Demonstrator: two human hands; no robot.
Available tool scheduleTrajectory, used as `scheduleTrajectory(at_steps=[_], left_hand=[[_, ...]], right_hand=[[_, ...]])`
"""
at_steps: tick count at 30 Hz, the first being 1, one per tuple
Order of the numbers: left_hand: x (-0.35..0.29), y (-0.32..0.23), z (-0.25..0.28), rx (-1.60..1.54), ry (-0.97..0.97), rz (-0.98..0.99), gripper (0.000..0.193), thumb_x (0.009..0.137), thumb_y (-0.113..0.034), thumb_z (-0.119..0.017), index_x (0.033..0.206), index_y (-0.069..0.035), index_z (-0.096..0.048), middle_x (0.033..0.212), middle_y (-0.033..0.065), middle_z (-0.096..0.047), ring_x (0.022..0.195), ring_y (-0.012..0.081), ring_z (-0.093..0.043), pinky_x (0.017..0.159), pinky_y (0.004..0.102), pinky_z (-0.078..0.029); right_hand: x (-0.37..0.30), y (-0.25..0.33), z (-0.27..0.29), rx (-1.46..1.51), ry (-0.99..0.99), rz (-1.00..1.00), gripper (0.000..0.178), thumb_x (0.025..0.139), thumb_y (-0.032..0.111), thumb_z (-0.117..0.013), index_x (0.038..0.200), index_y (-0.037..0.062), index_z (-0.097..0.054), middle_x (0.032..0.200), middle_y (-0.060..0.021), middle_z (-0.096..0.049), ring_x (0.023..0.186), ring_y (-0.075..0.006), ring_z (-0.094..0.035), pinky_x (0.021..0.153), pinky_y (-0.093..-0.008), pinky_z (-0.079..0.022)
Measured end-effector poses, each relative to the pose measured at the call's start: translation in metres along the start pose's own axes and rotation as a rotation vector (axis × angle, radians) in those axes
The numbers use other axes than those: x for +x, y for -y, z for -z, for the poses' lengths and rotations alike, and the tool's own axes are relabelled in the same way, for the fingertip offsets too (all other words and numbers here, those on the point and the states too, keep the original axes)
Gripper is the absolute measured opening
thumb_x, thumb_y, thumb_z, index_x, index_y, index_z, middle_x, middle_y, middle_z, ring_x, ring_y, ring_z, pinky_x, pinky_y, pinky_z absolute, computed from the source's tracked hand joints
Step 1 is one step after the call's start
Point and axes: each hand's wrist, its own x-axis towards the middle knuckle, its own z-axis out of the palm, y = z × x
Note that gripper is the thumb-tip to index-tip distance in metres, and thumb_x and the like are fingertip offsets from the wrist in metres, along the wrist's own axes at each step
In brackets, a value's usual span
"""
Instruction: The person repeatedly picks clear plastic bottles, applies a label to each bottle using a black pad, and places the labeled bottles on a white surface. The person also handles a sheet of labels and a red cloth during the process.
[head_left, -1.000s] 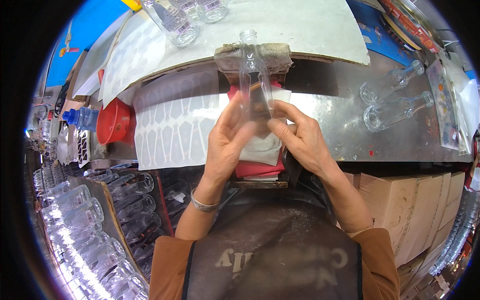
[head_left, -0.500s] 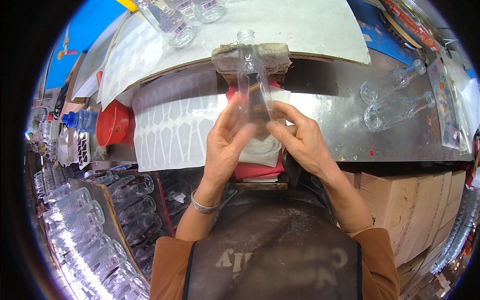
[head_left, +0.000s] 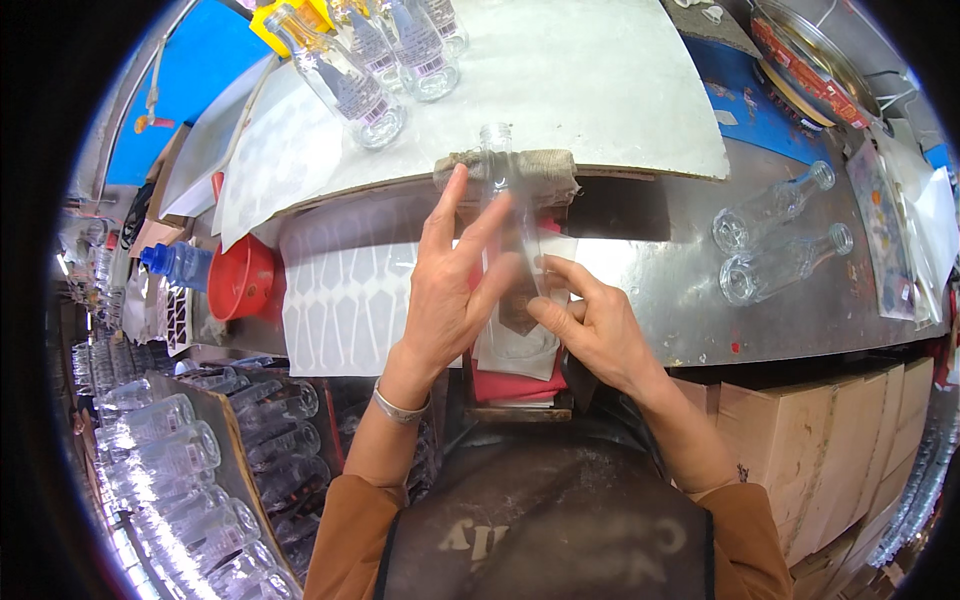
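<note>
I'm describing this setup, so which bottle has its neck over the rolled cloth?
The bottle between your left hand and right hand. The others are away from that cloth, like the pair farther right on the bench.

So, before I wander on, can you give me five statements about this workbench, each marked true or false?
1. The tapered clear glass bottle points its neck away from the person. True.
2. The bare left hand is clenched in a fist. False: the left hand has its fingers extended.
3. A rolled beige cloth lies under the bottle's upper part. True.
4. A round red plastic container sits right of the bottle. False: the red plastic container is to its left.
5. Two clear glass bottles lie on the right. True.
</note>
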Motion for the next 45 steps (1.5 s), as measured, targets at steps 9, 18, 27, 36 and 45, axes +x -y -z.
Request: scheduleTrajectory(at_steps=[9, 18, 27, 36, 45], left_hand=[[-0.001, 0.002, -0.002, 0.033, -0.007, 0.0, 0.055, 0.088, -0.017, -0.071, 0.14, -0.008, -0.059, 0.155, 0.0276, -0.038, 0.135, 0.0408, -0.047, 0.11, 0.0464, -0.04], [-0.007, -0.002, -0.003, -0.171, -0.071, 0.078, 0.062, 0.087, -0.013, -0.072, 0.145, -0.004, -0.052, 0.152, 0.024, -0.044, 0.129, 0.036, -0.053, 0.108, 0.0428, -0.043], [-0.013, -0.005, -0.016, -0.326, -0.109, 0.181, 0.089, 0.08, -0.004, -0.076, 0.156, -0.003, -0.031, 0.141, 0.0175, -0.053, 0.114, 0.0254, -0.062, 0.098, 0.0371, -0.051], [-0.018, -0.002, -0.017, -0.407, -0.126, 0.216, 0.085, 0.084, -0.003, -0.073, 0.157, -0.002, -0.029, 0.146, 0.0181, -0.05, 0.124, 0.0269, -0.057, 0.103, 0.0384, -0.048], [-0.016, 0.014, -0.003, -0.713, -0.168, 0.524, 0.053, 0.109, -0.036, -0.042, 0.145, 0.002, -0.044, 0.136, 0.0171, -0.058, 0.126, 0.0245, -0.057, 0.1, 0.0373, -0.048]], right_hand=[[0.001, 0.004, 0.0, -0.045, 0.003, 0.014, 0.057, 0.091, 0.031, -0.072, 0.131, -0.0061, -0.056, 0.11, -0.0206, -0.072, 0.065, -0.0215, -0.066, 0.072, -0.0354, -0.054], [0.017, -0.061, 0.04, 0.879, -0.393, -0.304, 0.037, 0.105, 0.035, -0.054, 0.112, -0.0007, -0.062, 0.092, -0.0088, -0.068, 0.069, -0.0094, -0.061, 0.058, -0.0259, -0.05], [0.093, 0.053, 0.031, -0.326, -0.171, 0.591, 0.027, 0.089, 0.007, -0.065, 0.116, 0.0006, -0.066, 0.098, -0.0114, -0.07, 0.085, -0.0162, -0.067, 0.078, -0.0291, -0.053], [0.094, 0.064, 0.03, -0.37, -0.241, 0.714, 0.021, 0.088, 0.0, -0.066, 0.109, 0.0013, -0.067, 0.096, -0.0101, -0.069, 0.081, -0.0178, -0.067, 0.071, -0.0294, -0.053], [0.046, 0.044, 0.024, -0.411, -0.11, 0.62, 0.024, 0.085, 0.004, -0.07, 0.109, 0.0043, -0.068, 0.092, -0.013, -0.07, 0.076, -0.0261, -0.069, 0.069, -0.0342, -0.055]])
